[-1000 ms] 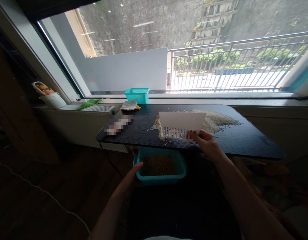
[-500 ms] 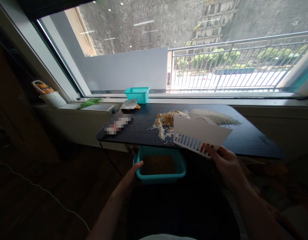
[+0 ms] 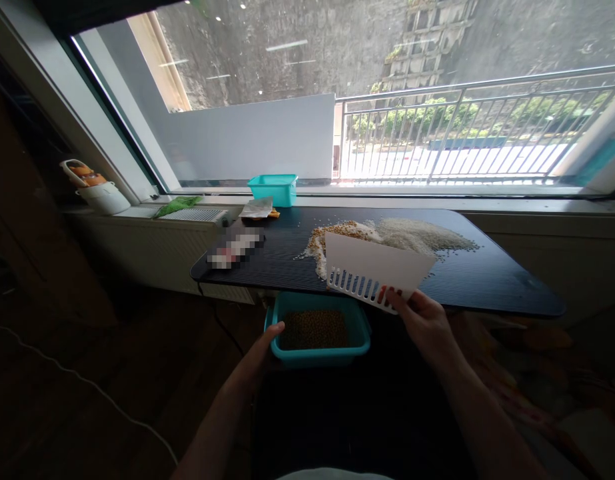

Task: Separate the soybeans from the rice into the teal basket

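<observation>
My left hand [image 3: 264, 347] grips the left side of a teal plastic bin [image 3: 320, 357], its thumb over the rim. Many soybeans [image 3: 314, 329] cover the bin's bottom; the bin sits just below the table's near edge. In my right hand [image 3: 422, 319] is a white plastic scoop [image 3: 380, 262] with a row of slots, pinched at its near right corner. The scoop is held tilted over the table edge, to the upper right of the bin. Behind it lie loose soybeans [image 3: 345, 228] mixed with white rice [image 3: 417, 233], partly hidden by the scoop.
On the dark table [image 3: 282, 257] a pixelated item [image 3: 236, 248] lies at the left. A second teal bin [image 3: 274, 190] stands at the back near a paper packet [image 3: 257, 208]. A radiator [image 3: 152, 243], a green cloth [image 3: 178, 206] and a white pot [image 3: 102, 193] are further left.
My right hand has moved the scoop left, nearer the bin and in front of the soybeans on the table. My left hand and the bin have stayed nearly still.
</observation>
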Demonstrator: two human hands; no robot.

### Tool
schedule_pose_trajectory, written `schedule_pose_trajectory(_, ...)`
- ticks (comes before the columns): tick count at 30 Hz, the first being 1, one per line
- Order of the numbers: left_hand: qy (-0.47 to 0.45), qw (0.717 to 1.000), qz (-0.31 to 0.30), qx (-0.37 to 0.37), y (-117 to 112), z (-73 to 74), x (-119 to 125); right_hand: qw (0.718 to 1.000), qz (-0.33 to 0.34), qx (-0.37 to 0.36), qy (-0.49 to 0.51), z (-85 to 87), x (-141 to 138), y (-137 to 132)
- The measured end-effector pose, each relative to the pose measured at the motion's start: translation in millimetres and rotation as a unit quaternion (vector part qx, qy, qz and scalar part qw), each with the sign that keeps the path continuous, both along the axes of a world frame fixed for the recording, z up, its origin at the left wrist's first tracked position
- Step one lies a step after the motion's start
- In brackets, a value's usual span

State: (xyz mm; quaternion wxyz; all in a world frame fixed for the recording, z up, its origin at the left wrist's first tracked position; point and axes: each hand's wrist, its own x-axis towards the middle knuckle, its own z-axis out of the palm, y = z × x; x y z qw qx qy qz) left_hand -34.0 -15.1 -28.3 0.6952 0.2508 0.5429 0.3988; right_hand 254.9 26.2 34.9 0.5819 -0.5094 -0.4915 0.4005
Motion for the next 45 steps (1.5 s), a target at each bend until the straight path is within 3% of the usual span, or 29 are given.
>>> schedule_pose_trajectory(9,0.005,1.0,0.004,0.0,-0.8,-0.4,-0.1,1.0,-0.011,-0.001,-0.028,-1.3,-12.7,1.3)
schedule_pose_trajectory(18,0.001,1.0,0.006,0.003,-0.2,-0.7,0.3,0.992,-0.111,0.008,-0.067,-2.4,4.0,9.8)
schedule_pose_trajectory(24,0.001,1.0,0.005,-0.01,0.9,-2.4,0.3,0.994,-0.068,0.037,-0.07,8.6,-8.6,21.6)
schedule_pose_trajectory(30,-0.008,1.0,-0.012,0.004,0.7,-4.8,-1.5,0.992,-0.022,0.046,-0.116,7.3,-21.3,39.5)
schedule_pose_trajectory(45,-0.011,1.0,-0.005,0.005,-1.9,1.1,1.9,0.987,0.045,0.052,-0.143,16.3,-32.4,48.9)
